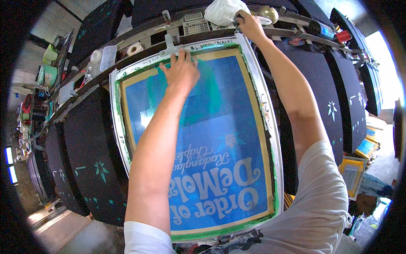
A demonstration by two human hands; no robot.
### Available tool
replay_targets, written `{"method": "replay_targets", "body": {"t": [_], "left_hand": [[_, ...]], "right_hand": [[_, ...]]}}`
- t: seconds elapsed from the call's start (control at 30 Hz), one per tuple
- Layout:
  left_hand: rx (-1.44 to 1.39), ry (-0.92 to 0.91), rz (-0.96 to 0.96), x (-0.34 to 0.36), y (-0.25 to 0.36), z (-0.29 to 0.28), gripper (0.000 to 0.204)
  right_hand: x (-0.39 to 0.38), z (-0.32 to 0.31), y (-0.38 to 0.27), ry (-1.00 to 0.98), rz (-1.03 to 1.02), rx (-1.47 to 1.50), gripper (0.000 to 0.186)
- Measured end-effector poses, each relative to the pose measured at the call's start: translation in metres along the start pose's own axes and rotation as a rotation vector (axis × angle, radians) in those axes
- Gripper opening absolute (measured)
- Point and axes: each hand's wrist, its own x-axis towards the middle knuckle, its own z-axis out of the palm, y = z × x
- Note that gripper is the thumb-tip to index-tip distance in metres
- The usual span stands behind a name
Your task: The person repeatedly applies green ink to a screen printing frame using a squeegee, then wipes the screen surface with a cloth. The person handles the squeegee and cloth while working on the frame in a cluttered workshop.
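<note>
A silver-framed printing screen (114,101) lies below me, with blue stencil mesh (228,106), pale lettering and green ink along its edges and upper middle. My left hand (179,74) has its fingers apart at the top bar, fingertips by a metal bracket (170,42). My right hand (249,25) is closed at a fitting above the screen's top-right corner, beside a white plastic bag (220,12); what it grips is mostly hidden.
Black boards (91,152) with turquoise leaf prints flank the screen. A rail behind holds a calculator (195,26), a tape roll (135,48), a brass round object (268,14) and containers (108,57). More framed screens (351,178) stand at the lower right.
</note>
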Motion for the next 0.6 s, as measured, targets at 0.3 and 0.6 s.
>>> {"method": "replay_targets", "body": {"t": [0.3, 0.6], "left_hand": [[-0.019, -0.022, 0.019, 0.003, 0.005, -0.001, 0.049], [-0.203, -0.016, 0.072, -0.031, -0.069, -0.002, 0.052]], "right_hand": [[-0.025, 0.023, 0.072, 0.395, 0.68, 0.563, 0.034], [-0.026, -0.06, -0.035, 0.257, 0.487, 0.591, 0.022]]}}
